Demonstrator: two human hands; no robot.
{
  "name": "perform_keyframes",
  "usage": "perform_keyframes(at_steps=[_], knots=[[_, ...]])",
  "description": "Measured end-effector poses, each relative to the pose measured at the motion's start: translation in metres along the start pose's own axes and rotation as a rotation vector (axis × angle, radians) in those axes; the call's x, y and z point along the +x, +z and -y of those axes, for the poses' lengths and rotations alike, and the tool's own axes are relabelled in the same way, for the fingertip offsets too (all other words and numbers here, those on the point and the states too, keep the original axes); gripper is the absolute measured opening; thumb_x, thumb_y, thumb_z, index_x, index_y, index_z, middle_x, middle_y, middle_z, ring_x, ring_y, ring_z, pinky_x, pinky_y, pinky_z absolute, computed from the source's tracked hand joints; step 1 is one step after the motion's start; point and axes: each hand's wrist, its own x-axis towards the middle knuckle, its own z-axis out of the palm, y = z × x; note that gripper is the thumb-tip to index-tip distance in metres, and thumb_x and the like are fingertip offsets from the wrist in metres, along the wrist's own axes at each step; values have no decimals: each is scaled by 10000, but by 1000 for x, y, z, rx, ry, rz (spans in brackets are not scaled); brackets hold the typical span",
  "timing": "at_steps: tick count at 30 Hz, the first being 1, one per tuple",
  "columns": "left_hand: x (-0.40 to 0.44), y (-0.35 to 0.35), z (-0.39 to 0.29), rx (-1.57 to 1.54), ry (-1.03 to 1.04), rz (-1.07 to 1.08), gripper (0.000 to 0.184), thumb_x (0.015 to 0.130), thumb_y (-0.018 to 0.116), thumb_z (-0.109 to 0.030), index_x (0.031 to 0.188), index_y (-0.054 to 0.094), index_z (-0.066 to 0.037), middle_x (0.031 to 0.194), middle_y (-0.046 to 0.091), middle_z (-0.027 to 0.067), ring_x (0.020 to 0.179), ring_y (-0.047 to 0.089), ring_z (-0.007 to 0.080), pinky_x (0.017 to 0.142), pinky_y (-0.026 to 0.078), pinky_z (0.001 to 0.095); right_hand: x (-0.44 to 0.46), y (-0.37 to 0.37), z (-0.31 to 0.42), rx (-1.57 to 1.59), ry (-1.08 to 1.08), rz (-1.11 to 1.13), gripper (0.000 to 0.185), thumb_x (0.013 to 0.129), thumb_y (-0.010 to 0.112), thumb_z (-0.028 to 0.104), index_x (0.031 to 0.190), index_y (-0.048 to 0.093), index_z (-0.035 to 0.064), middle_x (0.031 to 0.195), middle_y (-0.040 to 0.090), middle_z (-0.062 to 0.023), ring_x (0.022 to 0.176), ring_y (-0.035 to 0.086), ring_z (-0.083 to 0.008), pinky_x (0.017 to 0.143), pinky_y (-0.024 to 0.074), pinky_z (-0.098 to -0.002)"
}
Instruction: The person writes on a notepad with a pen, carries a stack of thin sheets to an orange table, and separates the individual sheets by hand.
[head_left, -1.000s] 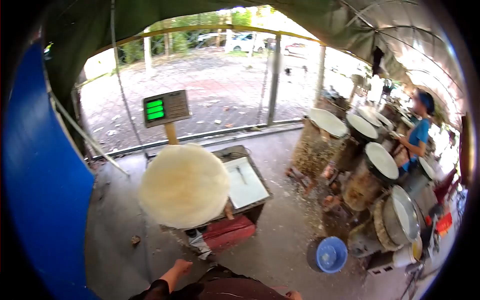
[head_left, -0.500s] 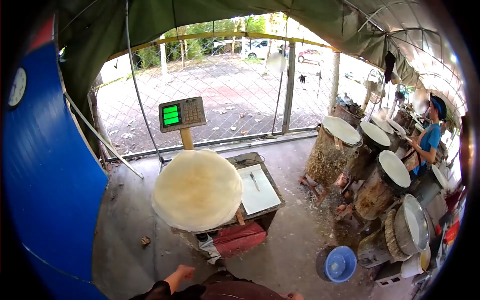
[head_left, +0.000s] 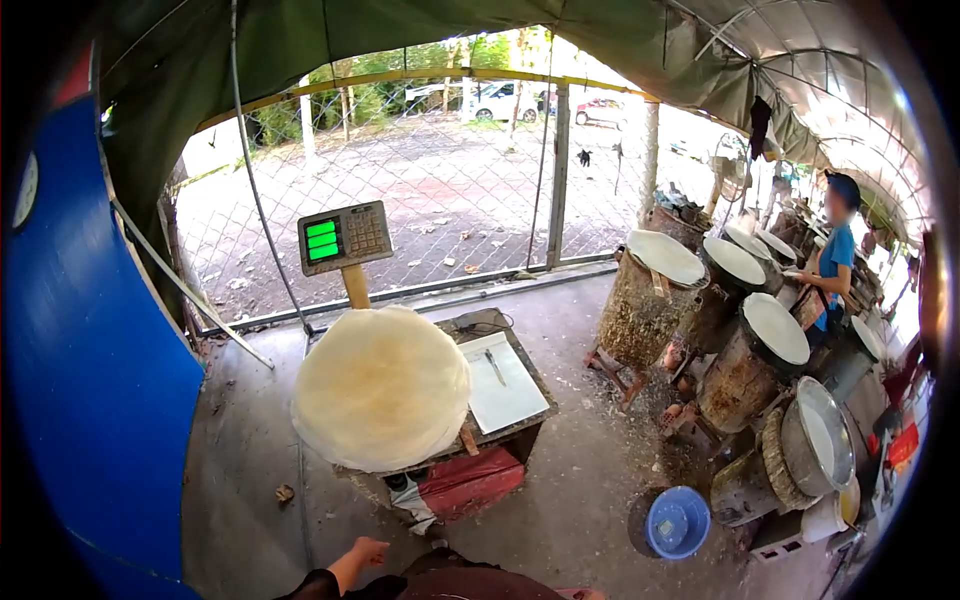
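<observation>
My left hand point(head_left: 371, 550) hangs low in front of my body, its fingers curled together, with nothing visible in it. At the bottom edge, only a small part of my right hand point(head_left: 588, 594) shows, its fingers hidden. Ahead, a pile of large round pale sheets point(head_left: 382, 388) lies on the scale, whose display head point(head_left: 346, 238) glows green on a wooden post. A pen point(head_left: 495, 366) rests on white paper point(head_left: 503, 382) to the right of the pile. Neither hand touches these things.
Under the scale sits a red and white sack point(head_left: 473, 484). A blue basin point(head_left: 678, 522) is on the floor at right. Several drum-like stoves with round white tops point(head_left: 667, 257) stand beyond, near a person in blue point(head_left: 836, 257). A blue wall point(head_left: 100, 380) rises at left.
The view has shifted a little and become sharper. My left hand remains low before my body. The person in blue has turned slightly; the sheets, paper and pen have not moved.
</observation>
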Motion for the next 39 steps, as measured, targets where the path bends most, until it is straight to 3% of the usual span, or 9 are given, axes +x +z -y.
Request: perform_keyframes(at_steps=[3, 6, 8, 10, 13, 14, 20, 26, 39], knots=[[15, -14, -2, -115, -39, 197, 298, 744, 686, -191, 827, 545, 59, 686, 546, 172, 503, 514, 273, 441, 447, 409, -23, -16, 31, -4, 96, 50, 443, 682, 610, 423, 893, 631, 34, 909, 609, -185, 915, 577, -308, 767, 453, -385], [-16, 8, -14, -23, 16, 46, 253, 769, 640, -174, 686, 510, 28, 640, 519, 153, 520, 509, 279, 427, 437, 383, -56, -41, 76, -90, 193, 77, 474, 690, 602, 400, 1014, 590, 54, 1061, 562, -181, 1002, 533, -310, 819, 430, -386], [-47, 32, -16, -170, 45, 35, 259, 770, 603, -180, 635, 471, -1, 637, 505, 145, 570, 515, 289, 451, 443, 373, -44, -29, 57, -152, 168, 44, 524, 689, 601, 385, 1095, 548, 57, 1131, 527, -182, 1022, 510, -317, 841, 413, -395], [-73, 49, -33, -520, -26, 192, 255, 752, 571, -207, 636, 428, -31, 651, 494, 141, 632, 521, 299, 503, 458, 372, 47, 37, -59, -247, -55, 201, 340, 695, 550, 307, 964, 594, 103, 904, 602, -149, 845, 556, -336, 680, 447, -421], [-66, 50, -62, -1060, 14, 47, 437, 817, 471, -347, 1053, 489, 21, 938, 480, 144, 801, 490, 272, 735, 424, 426, 34, 34, -44, -235, -18, 119, 317, 699, 550, 305, 912, 599, 75, 899, 603, -157, 859, 558, -341, 705, 449, -425], [-72, 59, -60, -979, 238, 164, 594, 802, 468, -447, 1178, 417, 11, 1108, 485, 163, 959, 507, 300, 811, 433, 442, 39, 39, -50, -241, -52, 76, 306, 711, 546, 313, 886, 599, 67, 885, 603, -159, 850, 560, -337, 702, 449, -426], [-145, 145, -129, -1350, 289, 68, 771, 716, 480, -584, 1235, 385, -21, 1116, 519, 180, 980, 525, 311, 828, 429, 484, 29, 32, -33, -250, -76, 89, 314, 686, 540, 280, 884, 593, 43, 892, 591, -185, 843, 553, -351, 702, 445, -442], [-150, 171, -160, -1310, 319, 162, 847, 679, 442, -668, 1149, 440, 36, 1139, 511, 174, 1051, 487, 319, 865, 401, 480, 14, 25, -21, -182, -17, 87, 311, 678, 517, 250, 873, 595, 21, 883, 591, -192, 833, 554, -361, 704, 444, -440], [-146, 174, -166, -1334, 362, 227, 770, 706, 419, -588, 1112, 450, 65, 1141, 493, 188, 1033, 485, 326, 864, 404, 474, 5, 31, -45, -214, 70, 64, 317, 678, 509, 257, 869, 613, 27, 865, 601, -199, 824, 567, -359, 702, 443, -430]])
